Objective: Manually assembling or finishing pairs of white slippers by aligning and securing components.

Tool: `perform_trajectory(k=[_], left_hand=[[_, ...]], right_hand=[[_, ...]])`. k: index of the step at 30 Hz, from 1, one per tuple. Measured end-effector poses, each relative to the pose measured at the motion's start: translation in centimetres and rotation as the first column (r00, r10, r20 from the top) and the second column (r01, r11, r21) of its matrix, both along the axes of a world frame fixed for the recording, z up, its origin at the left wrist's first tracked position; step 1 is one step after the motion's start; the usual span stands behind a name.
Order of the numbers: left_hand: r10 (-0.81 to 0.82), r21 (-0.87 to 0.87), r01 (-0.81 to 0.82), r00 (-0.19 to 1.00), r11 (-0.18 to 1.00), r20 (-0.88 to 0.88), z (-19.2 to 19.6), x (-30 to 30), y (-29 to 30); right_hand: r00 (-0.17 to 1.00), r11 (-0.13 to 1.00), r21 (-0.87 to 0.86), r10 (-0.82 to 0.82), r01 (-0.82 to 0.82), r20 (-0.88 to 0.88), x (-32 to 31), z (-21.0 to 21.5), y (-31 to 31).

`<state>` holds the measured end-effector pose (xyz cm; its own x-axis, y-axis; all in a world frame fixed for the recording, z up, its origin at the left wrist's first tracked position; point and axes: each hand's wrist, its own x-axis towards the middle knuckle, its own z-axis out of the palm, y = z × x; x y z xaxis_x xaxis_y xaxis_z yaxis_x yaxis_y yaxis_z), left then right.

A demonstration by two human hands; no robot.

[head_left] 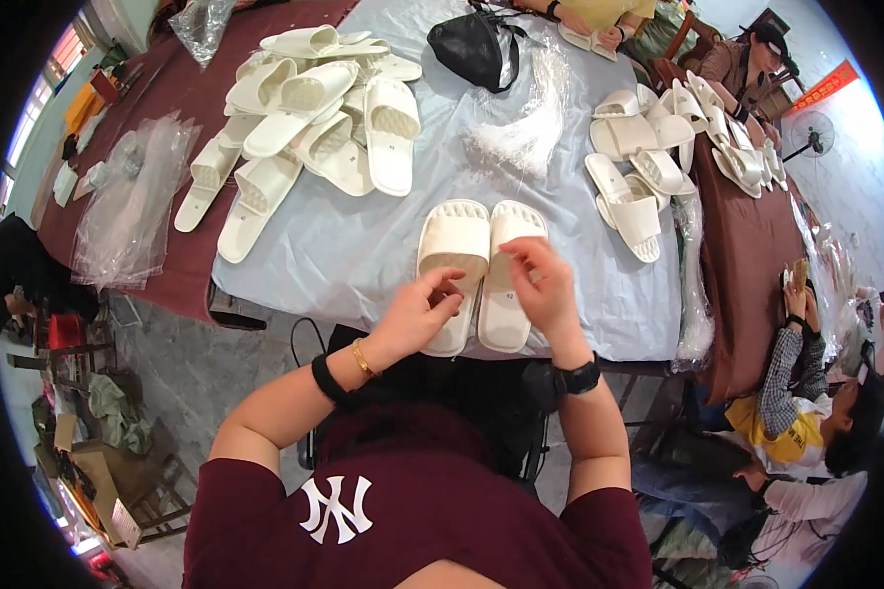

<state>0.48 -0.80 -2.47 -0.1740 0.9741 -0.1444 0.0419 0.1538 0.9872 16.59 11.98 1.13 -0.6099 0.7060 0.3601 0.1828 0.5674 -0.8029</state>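
Note:
A pair of cream slippers lies side by side at the near edge of the cloth-covered table, toes pointing away from me. My left hand (pixel 424 309) hovers over the left slipper (pixel 454 236), fingers curled and apart from the thumb, with nothing visible in them. Over the right slipper (pixel 504 319), my right hand (pixel 545 283) has its fingers bent and loosely spread, and I see nothing held there. Whether the fingertips touch the slippers is hard to tell. Several more cream slippers (pixel 304 93) are heaped at the back left.
Loose thin white strands (pixel 521 137) lie beyond the pair, near a black bag (pixel 469 49). More slippers (pixel 634 196) sit at the right. Clear plastic bags (pixel 133 196) cover part of the brown table at left. Co-workers sit at the far side and right, one wearing a yellow-and-white top (pixel 791 432).

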Motion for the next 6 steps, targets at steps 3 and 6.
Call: perform_trajectory(k=[3, 6], left_hand=[[0.031, -0.029, -0.032, 0.999, 0.999, -0.021, 0.2, -0.9, -0.4], [0.071, -0.01, -0.071, 0.997, 0.997, -0.013, -0.8, -1.7, -1.0]], right_hand=[[0.993, 0.957, 0.287, -0.07, 0.04, 0.095, 0.6, -0.4, 0.9], [0.964, 0.921, 0.364, 0.038, -0.136, 0.264, 0.9, -1.0, 0.2]])
